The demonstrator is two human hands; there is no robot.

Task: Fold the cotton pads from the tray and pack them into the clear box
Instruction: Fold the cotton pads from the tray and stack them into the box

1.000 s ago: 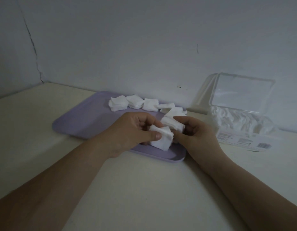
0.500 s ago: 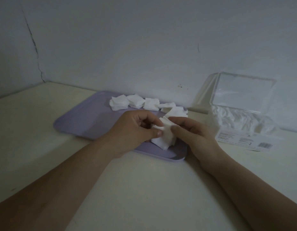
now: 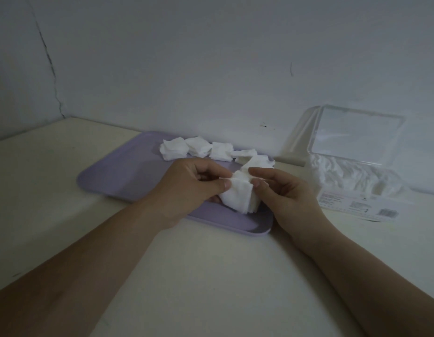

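**Cotton mid-fold above the lilac tray**

The pale table (image 3: 211, 276) carries one lilac tray (image 3: 118, 181) at centre. At the tray's three o'clock stands one clear box (image 3: 357, 183), its lid propped up against the wall and white wadding inside.

Two hands meet over the tray's five o'clock corner. The left hand (image 3: 189, 188) pinches the folded pad (image 3: 237, 195), thumb on top and fingers curled beneath. The right hand (image 3: 286, 195) nips the pad's right edge between thumb and forefinger.

This looks like the folding step, with the crease nearly pressed. Next, I judge, one hand must let go while the other carries the pad toward three o'clock and tucks it in before it springs open.

Along the tray's twelve o'clock edge lie five more pads (image 3: 173, 149), possibly small stacks.
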